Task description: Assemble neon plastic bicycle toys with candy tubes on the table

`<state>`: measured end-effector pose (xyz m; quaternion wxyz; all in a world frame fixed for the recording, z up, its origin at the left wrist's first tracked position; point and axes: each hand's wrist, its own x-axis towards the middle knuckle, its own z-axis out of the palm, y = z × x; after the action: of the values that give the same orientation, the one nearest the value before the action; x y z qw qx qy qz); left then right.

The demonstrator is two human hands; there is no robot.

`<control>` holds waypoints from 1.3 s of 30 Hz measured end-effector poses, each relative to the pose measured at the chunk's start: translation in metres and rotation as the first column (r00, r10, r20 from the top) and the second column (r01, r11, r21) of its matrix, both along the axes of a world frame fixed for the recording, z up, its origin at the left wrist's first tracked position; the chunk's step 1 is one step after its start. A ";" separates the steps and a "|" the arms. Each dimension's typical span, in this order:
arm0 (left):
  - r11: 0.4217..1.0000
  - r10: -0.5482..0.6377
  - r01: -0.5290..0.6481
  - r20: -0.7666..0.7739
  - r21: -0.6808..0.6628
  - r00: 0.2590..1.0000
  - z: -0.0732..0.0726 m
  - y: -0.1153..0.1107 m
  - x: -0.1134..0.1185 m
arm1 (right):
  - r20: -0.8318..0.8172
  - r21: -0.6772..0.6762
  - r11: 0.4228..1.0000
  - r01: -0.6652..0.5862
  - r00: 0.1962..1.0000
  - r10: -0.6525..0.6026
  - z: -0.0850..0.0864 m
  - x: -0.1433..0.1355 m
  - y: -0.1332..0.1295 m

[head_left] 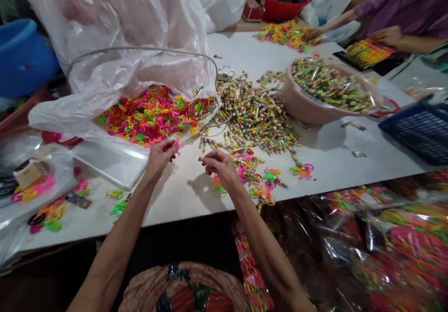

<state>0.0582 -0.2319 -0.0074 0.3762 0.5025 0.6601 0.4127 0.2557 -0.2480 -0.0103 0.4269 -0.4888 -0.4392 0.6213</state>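
Note:
My left hand (161,156) pinches a small pink plastic piece (177,145) just in front of the open bag. My right hand (220,163) is closed on a small wrapped tube (200,159), whose end sticks out to the left of the fingers. The two hands are apart over the white table. Beyond my left hand, a pile of pink, green and orange plastic pieces (150,116) lies in the mouth of the plastic bag (63,113). A heap of wrapped tubes (255,116) lies beyond my right hand, with joined colourful pieces (247,165) beside it.
A pink tub (304,106) full of wrapped tubes stands right of the heap, and a blue basket (416,132) is at the right edge. Another person's hands (387,36) work at the back right. Clear plastic sheets (112,160) lie left of my left hand.

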 end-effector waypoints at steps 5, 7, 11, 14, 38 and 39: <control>0.968 -0.226 0.224 -0.009 -0.114 0.974 0.004 -0.048 0.012 | -0.098 0.134 0.987 0.086 0.992 -0.073 0.013 -0.013 -0.013; 0.971 -0.224 0.227 0.049 -0.071 0.973 0.004 -0.058 0.017 | -0.017 0.180 0.984 -0.010 1.000 0.014 0.012 -0.013 -0.019; 0.994 -0.053 0.091 0.446 -0.064 0.893 0.001 -0.069 0.026 | 0.017 0.092 0.988 -0.128 0.992 0.127 0.003 -0.008 -0.036; 0.988 0.053 0.052 0.634 -0.147 0.771 -0.002 -0.075 0.030 | -0.042 0.011 0.994 -0.107 0.993 0.107 -0.002 -0.002 -0.047; 0.967 0.209 -0.007 0.781 -0.254 0.588 -0.007 -0.086 0.046 | -0.267 -0.163 0.986 -0.036 0.964 -0.009 -0.002 0.018 -0.058; 0.968 0.207 -0.006 0.781 -0.252 0.589 -0.006 -0.086 0.047 | -0.263 -0.168 0.985 -0.026 0.965 -0.019 -0.003 0.018 -0.058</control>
<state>0.1047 -0.3176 -0.0134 0.6605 0.1770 0.4909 0.5398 0.2735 -0.3063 -0.0133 0.4373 -0.4356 -0.3247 0.7167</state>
